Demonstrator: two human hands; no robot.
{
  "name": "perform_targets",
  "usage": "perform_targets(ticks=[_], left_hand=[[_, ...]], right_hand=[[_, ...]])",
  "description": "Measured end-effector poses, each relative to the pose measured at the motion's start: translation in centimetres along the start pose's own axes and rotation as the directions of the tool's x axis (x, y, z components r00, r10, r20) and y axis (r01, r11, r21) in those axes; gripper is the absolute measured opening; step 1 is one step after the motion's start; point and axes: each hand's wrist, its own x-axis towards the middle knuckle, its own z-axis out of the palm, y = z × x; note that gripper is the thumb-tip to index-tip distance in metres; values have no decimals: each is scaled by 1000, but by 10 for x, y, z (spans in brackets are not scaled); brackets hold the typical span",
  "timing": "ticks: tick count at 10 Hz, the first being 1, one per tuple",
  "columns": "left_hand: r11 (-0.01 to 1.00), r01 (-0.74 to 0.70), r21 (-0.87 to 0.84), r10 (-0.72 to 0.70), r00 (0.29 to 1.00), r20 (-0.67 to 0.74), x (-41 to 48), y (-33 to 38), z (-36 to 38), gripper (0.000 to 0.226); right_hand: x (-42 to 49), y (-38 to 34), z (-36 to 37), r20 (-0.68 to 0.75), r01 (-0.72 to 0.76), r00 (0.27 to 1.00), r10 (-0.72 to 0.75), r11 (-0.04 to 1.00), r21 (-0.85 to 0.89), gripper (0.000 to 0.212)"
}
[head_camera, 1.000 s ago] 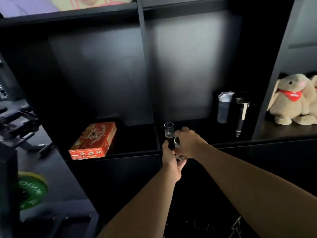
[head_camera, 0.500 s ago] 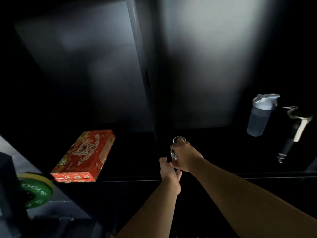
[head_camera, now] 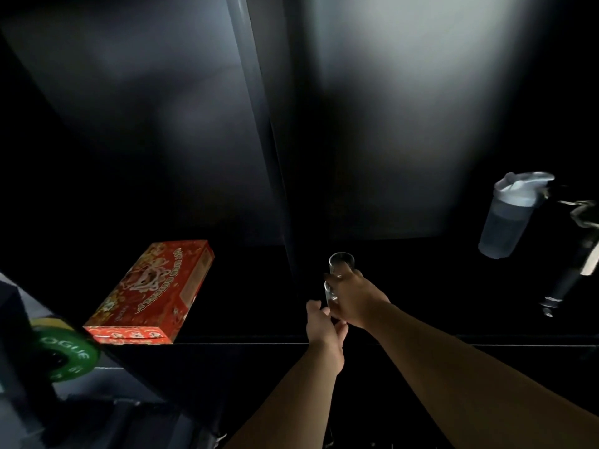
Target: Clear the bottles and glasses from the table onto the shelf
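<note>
We have leaned closer since a second ago. Right hand (head_camera: 355, 298) wraps a glass (head_camera: 331, 291); another glass (head_camera: 341, 263) stands beyond its fingers. Left hand (head_camera: 324, 330) below: grip unclear. Shelf (head_camera: 227, 339) placement nearly finished.

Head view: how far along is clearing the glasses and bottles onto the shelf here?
Mid-placement. Already on the shelf: a shaker bottle at the right of the same compartment. In hand: the right hand has its grip on a clear glass just right of the divider; a second glass seems to sit below it. The left hand is closed near the base. The table is out of view, so what remains is unknown.
</note>
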Motion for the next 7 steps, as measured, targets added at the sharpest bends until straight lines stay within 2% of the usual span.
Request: perform_targets(ticks=[1,3,6,7], left_hand=[[1000,-17,-10,18,999,37,3,0,-4,48],[1000,-19,22,17,996,90,-19,2,-10,60],[988,-61,140,34,982,184,-107,0,-37,75],[984,-100,147,58,962,268,-158,-4,-48,74]], right_hand=[[-4,3,-2,-19,10,1000,-12,997,-70,64],[-29,0,-12,-77,-16,997,4,987,-158,71],[-111,-40,-63,-143,-95,988,65,972,-216,64],[-164,-73,-97,-261,-140,962,85,970,-200,58]])
